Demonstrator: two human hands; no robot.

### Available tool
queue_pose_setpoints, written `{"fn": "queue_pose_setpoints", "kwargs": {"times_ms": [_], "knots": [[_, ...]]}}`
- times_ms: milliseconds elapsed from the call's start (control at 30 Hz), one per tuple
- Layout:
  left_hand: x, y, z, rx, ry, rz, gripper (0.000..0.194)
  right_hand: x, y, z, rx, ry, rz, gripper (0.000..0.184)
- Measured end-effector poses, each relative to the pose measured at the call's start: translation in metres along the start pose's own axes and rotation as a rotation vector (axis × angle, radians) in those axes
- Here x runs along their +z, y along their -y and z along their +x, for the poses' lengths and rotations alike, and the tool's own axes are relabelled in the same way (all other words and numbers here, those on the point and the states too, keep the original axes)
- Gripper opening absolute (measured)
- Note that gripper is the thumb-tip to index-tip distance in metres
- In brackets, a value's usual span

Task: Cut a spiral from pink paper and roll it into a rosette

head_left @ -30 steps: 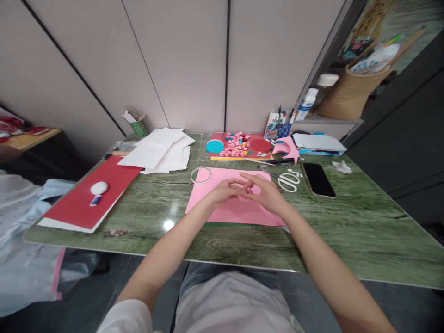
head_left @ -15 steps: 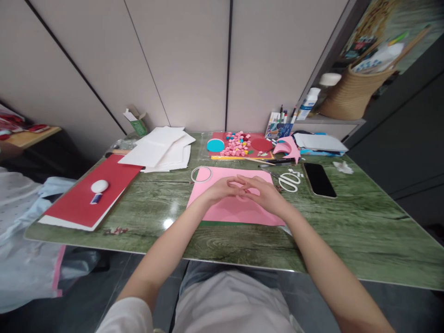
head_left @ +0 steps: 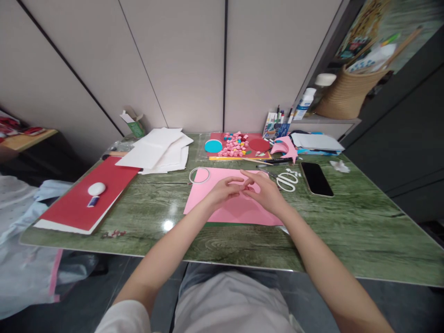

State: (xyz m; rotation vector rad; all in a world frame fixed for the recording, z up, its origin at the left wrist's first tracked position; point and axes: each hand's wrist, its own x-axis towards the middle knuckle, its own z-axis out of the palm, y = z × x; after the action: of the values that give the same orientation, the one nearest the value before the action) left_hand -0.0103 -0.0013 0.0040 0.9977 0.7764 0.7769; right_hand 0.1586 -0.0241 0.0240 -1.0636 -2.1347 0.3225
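My left hand (head_left: 222,193) and my right hand (head_left: 267,192) meet above a pink sheet of paper (head_left: 201,203) on the table. Their fingertips are pinched together. Something small and pinkish seems to be between them, but the fingers cover most of it. A green edge shows beneath the sheet's front. On the sheet's back left corner lies a roll of tape (head_left: 190,178). White-handled scissors (head_left: 286,188) rest just beyond my right hand. Behind the sheet, several small pink pieces (head_left: 235,147) are heaped on a red sheet between a blue disc (head_left: 213,146) and a red disc (head_left: 259,144).
White sheets (head_left: 151,150) and a red sheet (head_left: 81,201) bearing a white oval object (head_left: 96,188) lie left. A phone (head_left: 316,178), crumpled tissue (head_left: 340,166) and curved pink cutout (head_left: 286,147) lie right. Pens in a box (head_left: 276,128) stand behind. Another person's clothing (head_left: 27,259) shows at left.
The fingers of my right hand have lifted and spread slightly, while the fingertips of both hands stay together. The view has shifted a little to the right.
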Motion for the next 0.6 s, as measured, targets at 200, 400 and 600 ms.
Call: {"fn": "queue_pose_setpoints", "kwargs": {"times_ms": [200,400,600], "knots": [[0.005,-0.001,-0.002,0.007,-0.01,0.017,0.042,0.001,-0.001,0.0,-0.048,0.037,-0.024,0.057],[0.006,0.007,0.001,0.022,0.012,-0.074,0.047,0.01,-0.006,-0.003,-0.052,0.075,-0.166,0.056],[0.0,0.008,0.004,-0.019,-0.076,-0.094,0.054,0.008,-0.001,-0.002,-0.013,0.038,-0.084,0.058]]}}
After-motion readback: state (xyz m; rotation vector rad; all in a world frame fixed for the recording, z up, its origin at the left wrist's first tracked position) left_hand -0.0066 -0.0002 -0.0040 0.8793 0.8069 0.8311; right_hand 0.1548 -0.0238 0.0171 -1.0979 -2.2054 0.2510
